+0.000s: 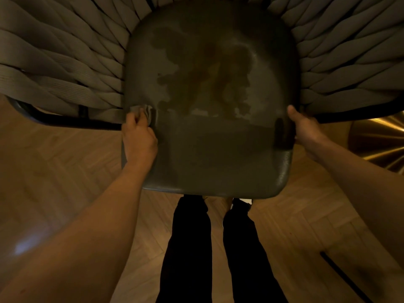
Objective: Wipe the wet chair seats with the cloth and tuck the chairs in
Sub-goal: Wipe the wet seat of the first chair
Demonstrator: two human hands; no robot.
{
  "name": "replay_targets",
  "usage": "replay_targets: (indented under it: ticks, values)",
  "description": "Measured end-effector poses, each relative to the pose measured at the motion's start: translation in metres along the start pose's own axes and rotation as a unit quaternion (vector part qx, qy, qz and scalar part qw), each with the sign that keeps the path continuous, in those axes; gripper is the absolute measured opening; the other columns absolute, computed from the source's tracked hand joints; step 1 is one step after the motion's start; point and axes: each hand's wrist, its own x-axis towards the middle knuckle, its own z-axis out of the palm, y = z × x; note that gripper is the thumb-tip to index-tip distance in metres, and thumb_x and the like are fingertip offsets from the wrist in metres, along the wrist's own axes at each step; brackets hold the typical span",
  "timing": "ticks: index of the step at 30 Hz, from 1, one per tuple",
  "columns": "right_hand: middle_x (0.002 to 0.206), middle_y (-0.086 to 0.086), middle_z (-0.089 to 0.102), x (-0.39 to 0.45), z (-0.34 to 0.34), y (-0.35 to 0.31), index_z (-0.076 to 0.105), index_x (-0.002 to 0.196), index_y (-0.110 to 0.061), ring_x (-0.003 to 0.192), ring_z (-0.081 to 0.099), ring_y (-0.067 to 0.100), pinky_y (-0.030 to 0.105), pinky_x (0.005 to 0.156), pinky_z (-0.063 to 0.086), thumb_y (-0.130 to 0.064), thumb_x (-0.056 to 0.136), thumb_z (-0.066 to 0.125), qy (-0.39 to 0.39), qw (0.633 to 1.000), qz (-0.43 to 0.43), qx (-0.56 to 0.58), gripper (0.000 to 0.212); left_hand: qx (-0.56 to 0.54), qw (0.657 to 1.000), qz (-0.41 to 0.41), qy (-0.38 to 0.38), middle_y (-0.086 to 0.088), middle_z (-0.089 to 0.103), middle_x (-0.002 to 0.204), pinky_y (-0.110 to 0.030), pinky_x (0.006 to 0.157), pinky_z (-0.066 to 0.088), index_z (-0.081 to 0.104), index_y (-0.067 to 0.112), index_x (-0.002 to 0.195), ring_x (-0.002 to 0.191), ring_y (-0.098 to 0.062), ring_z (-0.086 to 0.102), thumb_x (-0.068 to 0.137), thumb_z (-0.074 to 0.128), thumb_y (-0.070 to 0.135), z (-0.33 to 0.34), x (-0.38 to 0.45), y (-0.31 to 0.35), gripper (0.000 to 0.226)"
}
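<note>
Dining or lounge interior: herringbone parquet floor point(65, 171), strap-woven armchair point(54, 62), brass pedestal base point(376, 145) (dim lighting).

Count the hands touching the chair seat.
2. The left hand grips the seat's left edge with the cloth; the right hand holds its right edge.

A dark chair seat point(209, 136), blotched with wet patches, has a crumpled grey cloth point(142, 112) at its left edge.
</note>
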Motion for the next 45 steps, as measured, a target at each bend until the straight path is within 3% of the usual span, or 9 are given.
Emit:
replay_targets:
  ticks: [4, 9, 18, 22, 25, 28, 32, 37, 45]
  values:
    - [0.129, -0.004, 0.069, -0.022, -0.003, -0.016, 0.056, 0.143, -0.028, 0.114, 0.067, 0.022, 0.048, 0.102, 0.052, -0.103, 0.058, 0.044, -0.038, 0.998, 0.013, 0.058, 0.115, -0.008, 0.999, 0.019, -0.041, -0.025, 0.047, 0.128, -0.044, 0.089, 0.040, 0.045, -0.001, 0.141, 0.102, -0.042, 0.047, 0.092, 0.044, 0.005, 0.005, -0.007, 0.036, 0.049]
    - [0.134, -0.001, 0.067, -0.032, -0.006, -0.022, 0.051, 0.148, -0.025, 0.115, 0.065, 0.020, 0.035, 0.079, 0.051, -0.078, 0.095, 0.032, -0.062, 0.995, 0.009, 0.079, 0.078, -0.057, 0.993, 0.075, -0.070, -0.022, 0.048, 0.129, -0.045, 0.086, 0.043, 0.046, -0.001, 0.141, 0.100, -0.040, 0.047, 0.090, 0.039, 0.010, 0.026, -0.026, 0.101, 0.052]
    - [0.127, -0.001, 0.067, -0.029, -0.013, -0.020, 0.056, 0.138, -0.025, 0.103, 0.065, 0.012, 0.030, 0.075, 0.049, -0.068, 0.102, 0.024, -0.096, 0.991, 0.008, 0.091, 0.064, -0.020, 0.975, 0.187, -0.120, -0.014, 0.039, 0.143, -0.037, 0.097, 0.036, 0.030, 0.004, 0.150, 0.113, -0.032, 0.043, 0.094, 0.038, 0.008, 0.054, -0.064, 0.229, 0.056]
    - [0.102, -0.004, 0.068, -0.023, -0.013, -0.018, 0.057, 0.127, -0.024, 0.091, 0.065, 0.012, 0.030, 0.074, 0.051, -0.064, 0.104, 0.027, -0.064, 0.993, 0.016, 0.099, 0.056, -0.039, 0.961, 0.259, -0.086, -0.012, 0.061, 0.117, -0.032, 0.071, 0.048, 0.063, 0.002, 0.122, 0.088, -0.025, 0.042, 0.082, 0.044, 0.011, 0.064, -0.075, 0.270, 0.046]
    - [0.113, 0.002, 0.070, -0.021, -0.011, -0.017, 0.061, 0.128, -0.015, 0.100, 0.068, 0.019, 0.036, 0.082, 0.056, -0.065, 0.103, 0.032, -0.050, 0.993, 0.024, 0.104, 0.063, -0.028, 0.946, 0.269, -0.177, -0.012, 0.050, 0.134, -0.036, 0.079, 0.045, 0.060, 0.006, 0.127, 0.094, -0.031, 0.049, 0.092, 0.046, 0.012, 0.072, -0.080, 0.286, 0.039]
    - [0.128, 0.006, 0.068, -0.017, -0.008, -0.017, 0.060, 0.138, -0.014, 0.112, 0.067, 0.025, 0.043, 0.094, 0.057, -0.070, 0.099, 0.037, -0.048, 0.994, 0.025, 0.093, 0.072, -0.032, 0.944, 0.273, -0.184, -0.011, 0.045, 0.137, -0.037, 0.080, 0.045, 0.058, 0.005, 0.129, 0.098, -0.032, 0.048, 0.095, 0.045, 0.012, 0.075, -0.076, 0.287, 0.037]
    - [0.128, 0.009, 0.069, -0.013, -0.004, -0.022, 0.064, 0.133, -0.017, 0.117, 0.065, 0.030, 0.051, 0.104, 0.051, -0.081, 0.079, 0.044, -0.020, 1.000, -0.004, 0.008, 0.086, -0.008, 0.940, 0.301, -0.160, -0.012, 0.049, 0.132, -0.037, 0.071, 0.043, 0.059, 0.004, 0.125, 0.092, -0.032, 0.049, 0.094, 0.044, 0.012, 0.070, -0.068, 0.271, 0.035]
    - [0.140, 0.010, 0.062, -0.007, 0.008, -0.034, 0.058, 0.140, -0.011, 0.129, 0.057, 0.033, 0.032, 0.099, 0.044, -0.050, 0.098, 0.060, 0.030, 0.987, -0.072, -0.144, 0.057, 0.008, 0.943, 0.303, -0.136, -0.010, 0.049, 0.132, -0.039, 0.074, 0.046, 0.044, 0.008, 0.143, 0.091, -0.033, 0.049, 0.094, 0.040, 0.010, 0.057, -0.053, 0.234, 0.048]
    - [0.144, 0.012, 0.058, 0.000, 0.025, -0.042, 0.050, 0.144, -0.007, 0.133, 0.055, 0.032, 0.036, 0.105, 0.046, -0.051, 0.085, 0.078, 0.063, 0.976, -0.095, -0.183, 0.078, 0.029, 0.972, 0.207, -0.109, -0.014, 0.047, 0.133, -0.045, 0.078, 0.046, 0.038, 0.011, 0.148, 0.097, -0.040, 0.046, 0.092, 0.045, 0.000, 0.032, -0.020, 0.151, 0.057]
